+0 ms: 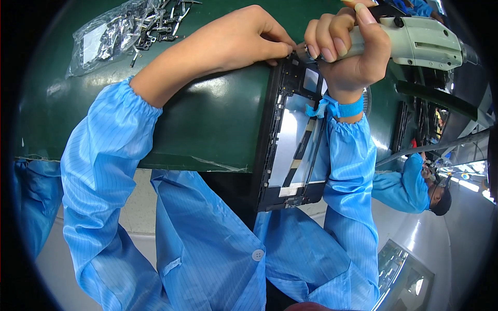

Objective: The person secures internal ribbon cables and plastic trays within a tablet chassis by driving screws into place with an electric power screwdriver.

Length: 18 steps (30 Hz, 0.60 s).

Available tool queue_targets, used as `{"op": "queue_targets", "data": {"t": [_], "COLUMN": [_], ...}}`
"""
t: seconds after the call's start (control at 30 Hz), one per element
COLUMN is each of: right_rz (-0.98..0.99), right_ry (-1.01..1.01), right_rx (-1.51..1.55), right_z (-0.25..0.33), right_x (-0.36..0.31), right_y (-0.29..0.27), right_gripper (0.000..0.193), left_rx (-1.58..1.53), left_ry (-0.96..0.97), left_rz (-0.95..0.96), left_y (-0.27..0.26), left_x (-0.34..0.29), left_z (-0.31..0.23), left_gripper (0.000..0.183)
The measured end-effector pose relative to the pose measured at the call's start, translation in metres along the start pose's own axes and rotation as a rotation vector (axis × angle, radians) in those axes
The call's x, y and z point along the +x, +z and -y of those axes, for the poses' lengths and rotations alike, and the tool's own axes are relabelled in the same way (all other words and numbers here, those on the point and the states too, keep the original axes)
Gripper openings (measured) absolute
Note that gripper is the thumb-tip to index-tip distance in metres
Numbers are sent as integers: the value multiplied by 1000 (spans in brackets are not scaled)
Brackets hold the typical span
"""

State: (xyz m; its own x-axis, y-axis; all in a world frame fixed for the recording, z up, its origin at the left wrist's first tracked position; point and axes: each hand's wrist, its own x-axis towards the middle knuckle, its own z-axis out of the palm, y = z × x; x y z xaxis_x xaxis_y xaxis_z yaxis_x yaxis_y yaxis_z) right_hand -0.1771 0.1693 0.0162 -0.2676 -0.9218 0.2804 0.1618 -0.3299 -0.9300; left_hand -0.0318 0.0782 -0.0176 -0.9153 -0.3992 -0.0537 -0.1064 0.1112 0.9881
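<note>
An opened tablet-like device (288,137), with a black frame and a silver inner plate, sticks out past the table's front edge toward me. My right hand (348,49) is wrapped round a pale grey-green electric screwdriver (423,44), whose metal nose points left at the device's far end. A blue strap circles that wrist. Beside the screwdriver's nose, my left hand (249,44) has its thumb and fingers pinched at the far corner of the device. Whatever lies between those fingertips is hidden.
On the green table (218,129), a clear plastic bag (98,44) lies at the far left, with several small black and silver parts (163,23) spilling beside it. A grey cable (436,147) crosses at right. Another person in blue (404,184) sits further right.
</note>
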Motion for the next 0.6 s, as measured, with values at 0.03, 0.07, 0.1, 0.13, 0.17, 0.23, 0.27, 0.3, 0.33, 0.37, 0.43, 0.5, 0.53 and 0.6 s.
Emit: {"op": "queue_targets", "data": {"t": [0.03, 0.07, 0.1, 0.13, 0.17, 0.23, 0.27, 0.3, 0.33, 0.37, 0.43, 0.5, 0.53, 0.6], "right_rz": [-17, -18, -4, 9, 10, 10, 14, 17, 21, 22, 49, 7, -50, -73], "right_ry": [15, 18, 12, 7, 3, 7, 5, 1, -6, -14, -23, -2, 38, 18], "right_rx": [11, 11, 7, 4, 4, 16, 18, 20, 24, 27, 41, 24, -6, 25], "right_z": [-1, -2, -1, 0, 1, 1, 1, 0, -1, -2, -2, 1, 1, -3], "right_x": [0, 0, 1, 2, 2, 4, 6, 6, 6, 7, 8, 8, 4, 1], "right_y": [0, -1, -2, -3, -2, 1, 2, 1, 1, 1, 0, 0, -4, -6], "right_gripper": [18, 18, 17, 15, 15, 14, 14, 14, 14, 14, 13, 12, 11, 11], "left_rx": [-2, -4, -2, 1, 27, 49, 39, 29, 35, 68, 293, 635, 614, 686], "left_ry": [-1, -12, -19, -17, -40, -62, 61, 184, 187, 185, 199, 427, 364, 355], "left_rz": [1, 6, 12, 12, 27, 43, -14, -67, -67, -75, -177, -383, -439, -361], "left_y": [0, 0, -1, -2, -3, -3, 2, 6, 5, 3, 5, 19, 38, 78], "left_x": [0, 1, 1, 2, 3, 9, 12, 11, 10, 9, 5, -13, -35, -86], "left_z": [1, 3, 1, 0, 0, 11, 25, 28, 29, 30, 19, 10, -8, -22], "left_gripper": [25, 25, 25, 25, 24, 23, 25, 28, 28, 28, 24, 20, 19, 40]}}
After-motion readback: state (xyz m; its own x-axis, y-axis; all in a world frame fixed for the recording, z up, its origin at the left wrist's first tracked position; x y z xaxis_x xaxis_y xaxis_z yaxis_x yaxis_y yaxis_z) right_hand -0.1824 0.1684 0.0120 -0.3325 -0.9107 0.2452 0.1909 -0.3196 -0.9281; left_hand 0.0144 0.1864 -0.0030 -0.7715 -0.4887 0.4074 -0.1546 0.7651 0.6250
